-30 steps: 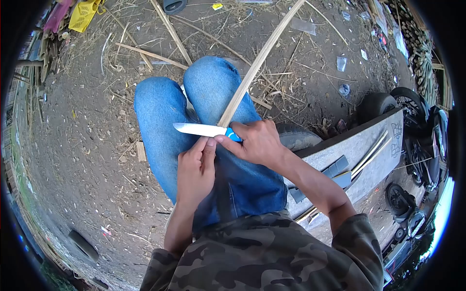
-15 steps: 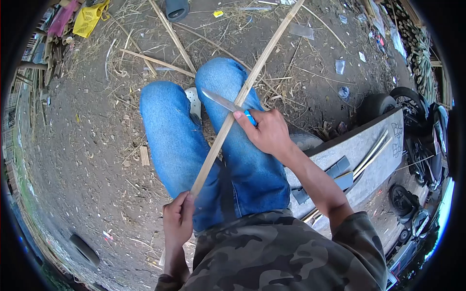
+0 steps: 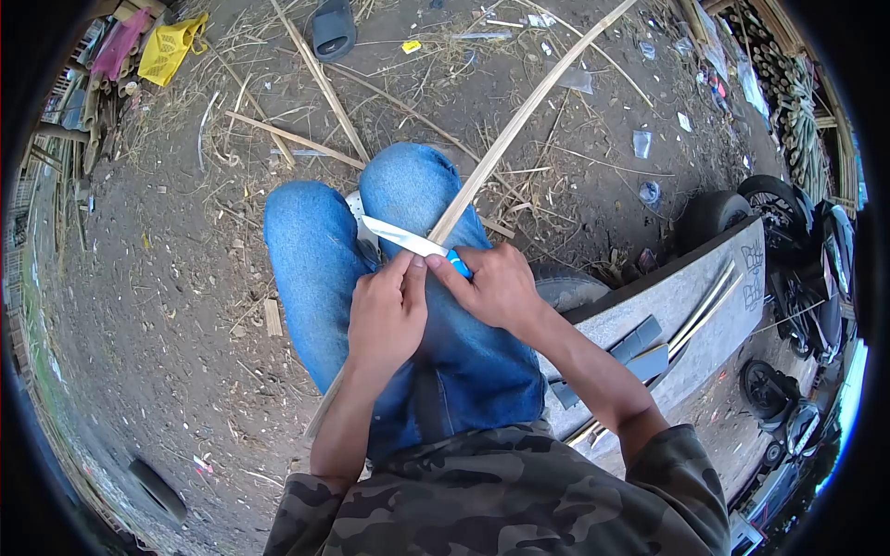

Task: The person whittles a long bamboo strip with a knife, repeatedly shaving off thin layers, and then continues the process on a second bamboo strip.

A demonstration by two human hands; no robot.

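Note:
A long bamboo strip (image 3: 530,109) slants from the upper right down across my right thigh, its lower part passing under my left forearm. My left hand (image 3: 387,310) is closed on the strip, thumb and fingers pinched near the blade. In my right hand (image 3: 501,285) is a knife (image 3: 403,235) with a blue handle, gripped in the fist. Its blade lies across the strip and points to the left, over my jeans (image 3: 311,250). The two thumbs are close together just below the blade. My fingers hide the strip at that spot.
On my right stands a grey board (image 3: 714,320) bearing thin strips and a dark grey sheath-like object (image 3: 640,347). Motorbikes (image 3: 788,269) are beyond it. A dark sandal (image 3: 334,30) and loose bamboo strips (image 3: 320,79) lie on the dirt ahead.
My left hand has moved up and right along the strip to the knife. The blade has come down slightly and to the left, and the strip's far end has swung right.

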